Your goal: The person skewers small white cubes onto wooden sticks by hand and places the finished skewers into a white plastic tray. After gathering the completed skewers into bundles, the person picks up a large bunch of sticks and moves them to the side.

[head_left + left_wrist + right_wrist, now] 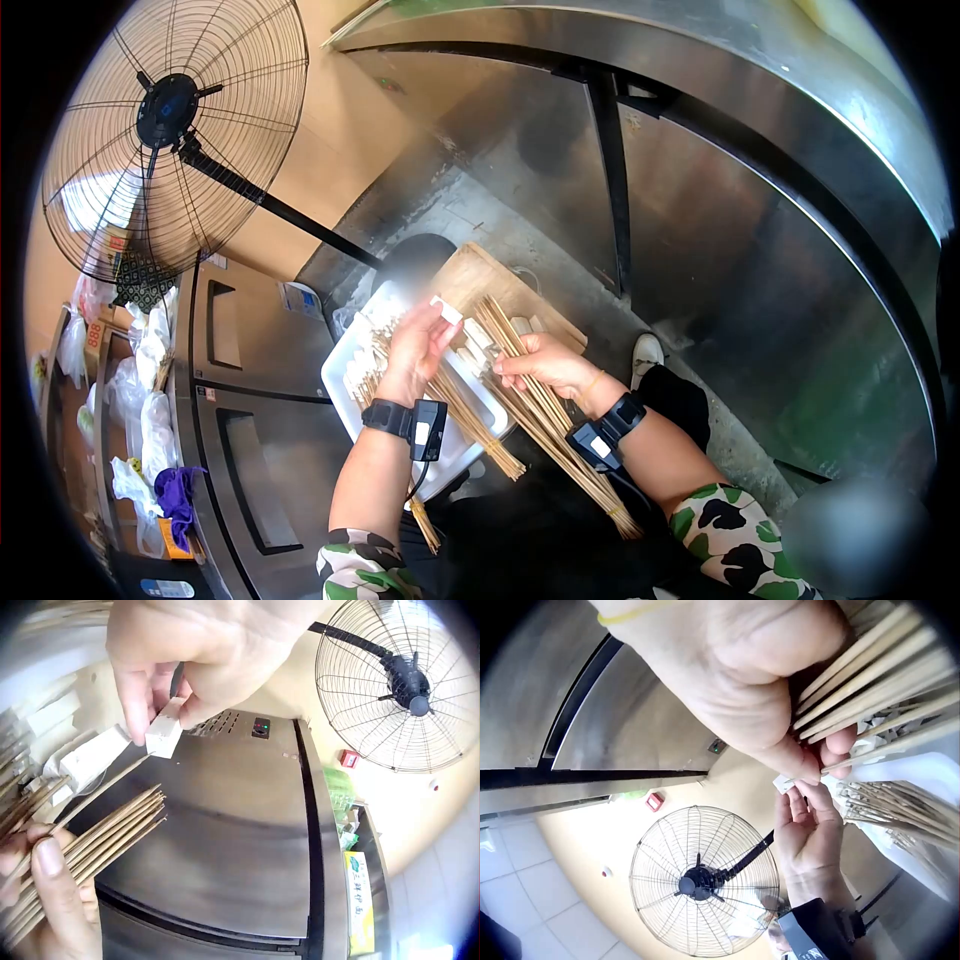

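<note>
My left hand [410, 345] pinches a small white block [163, 736] between thumb and fingers; the kind of food is not clear. A bundle of bamboo skewers [112, 851] is gripped in my right hand [548, 365]. One skewer [101, 791] stands apart from the bundle, its tip right at the block's end face in the left wrist view. Under the left hand, a white tray [335, 385] holds several bunches of skewers [470, 430] with white pieces on their ends. More white blocks [94, 757] lie close by the right hand.
A wooden board [478, 278] lies beyond the hands. Steel cabinets [270, 450] stand on the left, with a steel counter [720, 200] on the right. A large standing fan [168, 110] rises at the far left, near shelves with plastic bags [155, 430].
</note>
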`<state>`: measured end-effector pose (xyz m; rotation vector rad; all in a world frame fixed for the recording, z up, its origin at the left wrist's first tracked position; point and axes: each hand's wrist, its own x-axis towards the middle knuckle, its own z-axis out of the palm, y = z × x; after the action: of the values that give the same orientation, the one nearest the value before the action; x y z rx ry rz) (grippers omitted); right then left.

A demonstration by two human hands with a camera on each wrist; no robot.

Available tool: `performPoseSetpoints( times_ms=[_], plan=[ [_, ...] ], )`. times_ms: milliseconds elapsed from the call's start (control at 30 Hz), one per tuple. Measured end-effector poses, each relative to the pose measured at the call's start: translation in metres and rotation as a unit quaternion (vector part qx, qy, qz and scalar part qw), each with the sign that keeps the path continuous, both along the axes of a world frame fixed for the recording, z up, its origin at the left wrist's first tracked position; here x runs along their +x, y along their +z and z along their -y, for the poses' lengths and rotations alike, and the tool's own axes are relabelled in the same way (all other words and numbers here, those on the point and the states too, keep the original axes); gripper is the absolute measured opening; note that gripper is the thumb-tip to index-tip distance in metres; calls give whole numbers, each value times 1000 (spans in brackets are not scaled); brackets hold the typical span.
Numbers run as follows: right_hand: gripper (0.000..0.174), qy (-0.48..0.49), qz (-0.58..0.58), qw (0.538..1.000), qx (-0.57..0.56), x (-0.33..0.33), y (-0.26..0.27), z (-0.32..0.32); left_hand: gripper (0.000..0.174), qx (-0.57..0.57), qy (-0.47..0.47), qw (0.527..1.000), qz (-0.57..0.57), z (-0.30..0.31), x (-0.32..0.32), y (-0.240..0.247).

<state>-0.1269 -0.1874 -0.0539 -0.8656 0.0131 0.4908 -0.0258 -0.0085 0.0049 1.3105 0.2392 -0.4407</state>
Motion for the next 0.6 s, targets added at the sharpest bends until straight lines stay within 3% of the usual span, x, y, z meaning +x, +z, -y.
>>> performPoseSetpoints(
  times_ms=[333, 600],
  plan=[
    [8, 1, -7, 1000, -10, -1, 4, 0, 31, 55, -11, 998, 33, 1, -7, 5],
    [7, -22, 4, 999, -33, -3, 7, 0, 30, 166, -45, 982, 78, 12, -24, 5]
  ],
)
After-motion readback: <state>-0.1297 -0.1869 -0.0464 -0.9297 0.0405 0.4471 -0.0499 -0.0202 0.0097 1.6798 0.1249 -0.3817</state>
